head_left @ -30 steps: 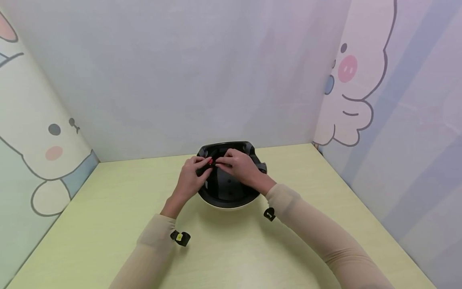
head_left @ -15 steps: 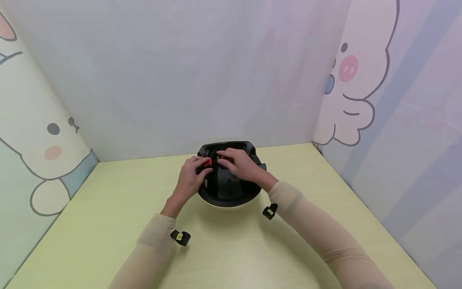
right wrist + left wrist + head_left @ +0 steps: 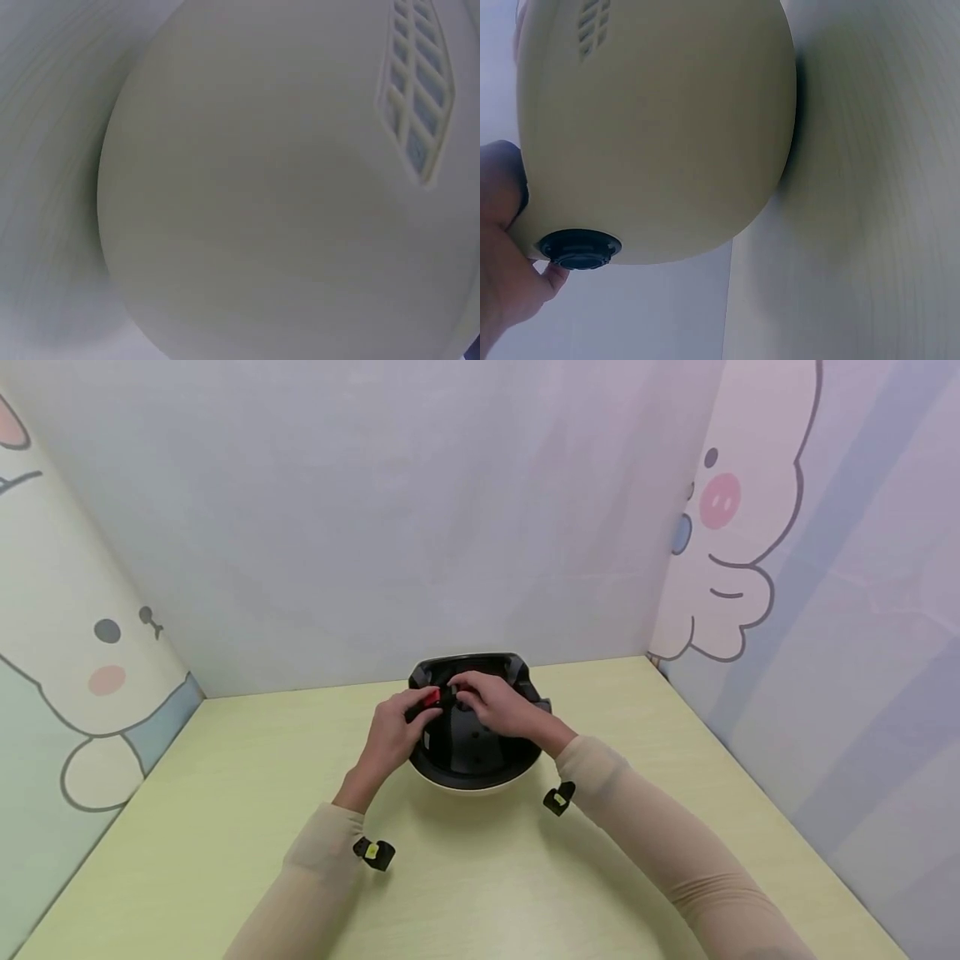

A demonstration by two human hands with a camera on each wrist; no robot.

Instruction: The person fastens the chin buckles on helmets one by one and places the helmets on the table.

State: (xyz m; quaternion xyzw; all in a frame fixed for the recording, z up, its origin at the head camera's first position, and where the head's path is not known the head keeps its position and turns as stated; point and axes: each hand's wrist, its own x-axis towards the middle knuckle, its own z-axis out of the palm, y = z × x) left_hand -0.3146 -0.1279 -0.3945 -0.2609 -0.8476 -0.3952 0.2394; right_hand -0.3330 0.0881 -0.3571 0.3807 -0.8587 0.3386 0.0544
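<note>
A cream helmet (image 3: 675, 135) with a black inside (image 3: 480, 743) rests upside down on the table. Over its opening, my left hand (image 3: 390, 731) holds a red buckle (image 3: 431, 697) between thumb and fingers. My right hand (image 3: 498, 702) pinches a small dark strap end (image 3: 453, 690) just to the right of the buckle, with a narrow gap between the two pieces. In the left wrist view the left hand (image 3: 510, 270) shows by the rim, near a round black fitting (image 3: 580, 248). In the right wrist view only the shell and its vent slots (image 3: 418, 90) appear; the fingers are hidden.
The helmet stands near the back of a pale yellow-green table (image 3: 465, 877), close to the grey back wall (image 3: 420, 527). Side walls with cartoon animals close in at left and right. A small black clip (image 3: 373, 853) hangs under the left sleeve, another black clip (image 3: 558, 798) under the right.
The hands were together at the buckle; my right hand has moved slightly right, so a gap shows beside the buckle and more of its red is visible. The helmet has stayed in place.
</note>
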